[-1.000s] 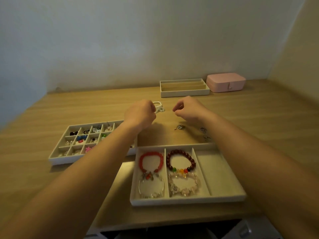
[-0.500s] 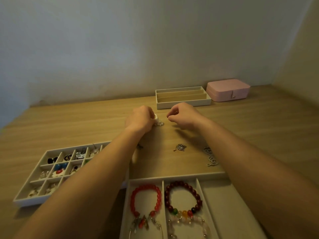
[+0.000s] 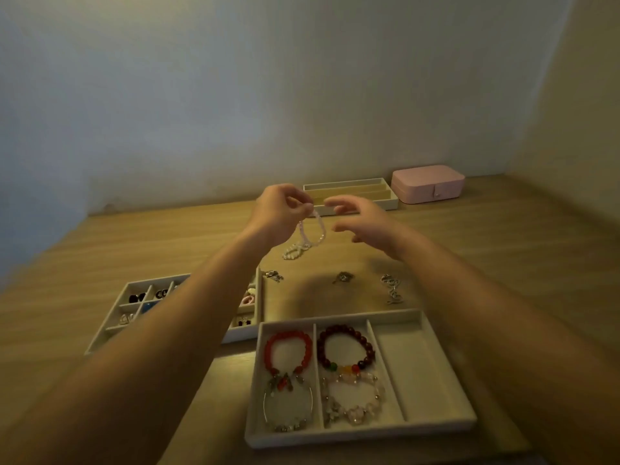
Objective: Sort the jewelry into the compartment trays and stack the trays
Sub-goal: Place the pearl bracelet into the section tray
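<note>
- The step in hand looks like picking up one more bracelet to sort it into a tray.
- The left hand is up above the light brown wooden table. Its fingertips are pinched together on the top of a pale pink bead bracelet.
- The pink bracelet hangs down from that pinch in a loose loop, in the air. Its low end is just above a small white bead bracelet that lies on the table (I cannot tell if the two touch).
- The right hand is just beside the loop. Its fingers are apart and loose, and it holds nothing.
- I think the next move is to carry the pink bracelet back to the white three-slot tray near the person and lay it in a slot.
- The hanging loop can swing, so a slow move is best. The right hand could help hold it steady.
- Small silver charms wait on the table between the hands and that tray.
</note>
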Tool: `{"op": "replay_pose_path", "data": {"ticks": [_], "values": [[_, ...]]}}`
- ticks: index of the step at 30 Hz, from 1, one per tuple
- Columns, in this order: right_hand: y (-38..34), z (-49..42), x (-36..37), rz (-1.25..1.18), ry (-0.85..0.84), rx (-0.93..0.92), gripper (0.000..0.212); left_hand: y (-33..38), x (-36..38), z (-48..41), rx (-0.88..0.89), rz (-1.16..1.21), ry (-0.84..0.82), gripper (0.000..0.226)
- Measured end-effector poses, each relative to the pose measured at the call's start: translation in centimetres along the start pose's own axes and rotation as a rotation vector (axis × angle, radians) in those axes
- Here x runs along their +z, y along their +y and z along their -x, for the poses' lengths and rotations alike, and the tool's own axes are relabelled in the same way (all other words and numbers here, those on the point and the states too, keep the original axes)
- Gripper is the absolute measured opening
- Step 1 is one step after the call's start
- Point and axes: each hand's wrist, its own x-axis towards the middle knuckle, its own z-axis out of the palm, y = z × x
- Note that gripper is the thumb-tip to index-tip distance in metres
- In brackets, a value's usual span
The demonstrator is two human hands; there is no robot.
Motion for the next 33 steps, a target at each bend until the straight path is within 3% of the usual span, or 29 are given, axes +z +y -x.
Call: {"op": "replay_pose_path", "data": {"ticks": [5,9,13,24,33], "values": [[-2.2,3.7,-1.2,-0.101,-0.075,0.002,0.017,3.7,-0.9,4.1,0.005,0.296,-0.127,0.009],[-3.2,6.4,-2.2,-0.18,-0.112,0.023,0.019,4.4,-0.4,6.5,-0.03,0.403,-0.175,0.008],[-3.9,9.1,-2.9,-0.238,-0.084,0.044,0.014,4.4,0.5,8.8,-0.068,0.456,-0.277,0.026],[-1.0,14.5,-4.7,0.209,-0.135,0.177,0.014,4.9,3.8,13.7,-0.158,0.208,-0.393,0.02],[0.5,14.9,-4.1,0.444,-0.245,0.233,0.009,4.3,6.1,14.6,0.004,-0.139,-0.442,0.015]]}}
